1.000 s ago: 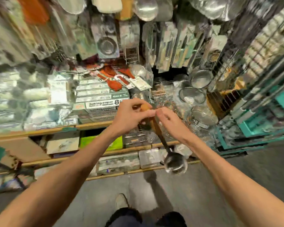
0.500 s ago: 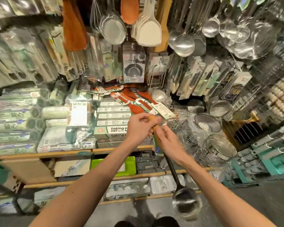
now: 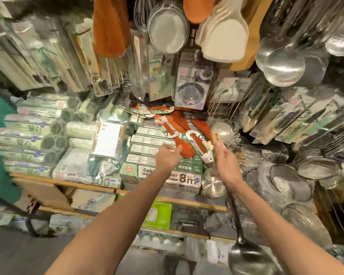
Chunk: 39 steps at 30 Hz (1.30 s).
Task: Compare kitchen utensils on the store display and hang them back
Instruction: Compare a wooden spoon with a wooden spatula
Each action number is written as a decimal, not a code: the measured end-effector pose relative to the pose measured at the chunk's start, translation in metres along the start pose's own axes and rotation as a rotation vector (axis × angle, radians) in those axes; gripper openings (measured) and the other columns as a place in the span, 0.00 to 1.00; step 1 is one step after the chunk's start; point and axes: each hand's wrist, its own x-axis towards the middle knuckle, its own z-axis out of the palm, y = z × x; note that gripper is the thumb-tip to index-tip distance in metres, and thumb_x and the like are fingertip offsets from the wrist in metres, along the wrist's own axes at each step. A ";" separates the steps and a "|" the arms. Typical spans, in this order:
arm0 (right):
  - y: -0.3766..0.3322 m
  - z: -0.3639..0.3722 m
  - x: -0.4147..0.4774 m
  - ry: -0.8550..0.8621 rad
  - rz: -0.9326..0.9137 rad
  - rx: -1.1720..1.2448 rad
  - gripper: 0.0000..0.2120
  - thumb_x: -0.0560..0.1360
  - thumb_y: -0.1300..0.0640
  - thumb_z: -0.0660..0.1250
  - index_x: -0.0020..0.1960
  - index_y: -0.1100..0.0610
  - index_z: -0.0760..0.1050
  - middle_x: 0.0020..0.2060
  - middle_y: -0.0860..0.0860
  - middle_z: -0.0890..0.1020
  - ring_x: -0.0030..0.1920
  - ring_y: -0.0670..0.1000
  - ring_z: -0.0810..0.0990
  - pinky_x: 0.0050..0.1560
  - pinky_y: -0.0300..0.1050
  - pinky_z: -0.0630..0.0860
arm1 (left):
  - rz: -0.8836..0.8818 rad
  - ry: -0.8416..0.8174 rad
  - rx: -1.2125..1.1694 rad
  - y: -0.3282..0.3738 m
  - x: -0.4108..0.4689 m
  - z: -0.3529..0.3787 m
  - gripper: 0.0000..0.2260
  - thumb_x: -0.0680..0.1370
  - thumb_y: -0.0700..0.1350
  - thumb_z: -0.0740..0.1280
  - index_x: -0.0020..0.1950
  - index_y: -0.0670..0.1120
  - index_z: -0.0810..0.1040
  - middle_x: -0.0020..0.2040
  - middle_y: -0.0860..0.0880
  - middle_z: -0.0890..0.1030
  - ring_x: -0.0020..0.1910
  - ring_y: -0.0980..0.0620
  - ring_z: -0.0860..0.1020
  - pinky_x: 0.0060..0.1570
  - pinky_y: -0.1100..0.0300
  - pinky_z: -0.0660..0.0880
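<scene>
My right hand (image 3: pixel 225 161) grips the wooden handle of a long steel ladle (image 3: pixel 248 258). The handle tip sticks up above my fingers and the bowl hangs low at the bottom right, below my forearm. My left hand (image 3: pixel 168 156) is apart from the ladle, fingers loosely curled and holding nothing, over the baking paper boxes (image 3: pixel 157 172). Other steel ladles (image 3: pixel 284 70) hang on the display at the upper right, beside cream plastic spatulas (image 3: pixel 224 36).
Round mesh strainers (image 3: pixel 290 182) pile up at the right of the shelf. A hanging strainer (image 3: pixel 168 31) and packaged utensils cover the wall ahead. Orange packaged spatulas (image 3: pixel 184 135) lie just beyond my hands. Foil rolls (image 3: pixel 34 135) fill the left shelf, and a wooden shelf edge (image 3: pixel 99 187) runs below.
My left hand has let go of the ladle handle and moved left. My right hand keeps the ladle and has lifted it toward the display. The view has tilted upward.
</scene>
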 end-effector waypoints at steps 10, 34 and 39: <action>0.059 -0.020 0.159 -0.144 0.065 -0.413 0.37 0.63 0.22 0.61 0.44 0.57 0.77 0.33 0.52 0.79 0.28 0.52 0.73 0.29 0.44 0.72 | -0.164 0.124 0.451 0.026 0.082 0.086 0.42 0.76 0.67 0.66 0.80 0.47 0.53 0.76 0.34 0.61 0.77 0.35 0.57 0.73 0.39 0.61; 0.073 -0.001 0.148 -0.486 0.284 -0.099 0.11 0.70 0.60 0.75 0.47 0.59 0.75 0.41 0.54 0.81 0.39 0.49 0.80 0.28 0.35 0.75 | -0.174 0.079 0.079 -0.006 0.092 0.069 0.30 0.65 0.43 0.83 0.55 0.56 0.66 0.52 0.44 0.80 0.48 0.43 0.82 0.49 0.48 0.82; 0.083 0.008 0.123 -0.541 0.340 0.127 0.15 0.72 0.60 0.75 0.52 0.55 0.72 0.45 0.53 0.82 0.41 0.46 0.81 0.39 0.37 0.75 | -0.233 0.051 -0.077 -0.030 0.071 0.050 0.26 0.69 0.35 0.79 0.50 0.52 0.64 0.50 0.38 0.81 0.41 0.40 0.82 0.40 0.46 0.82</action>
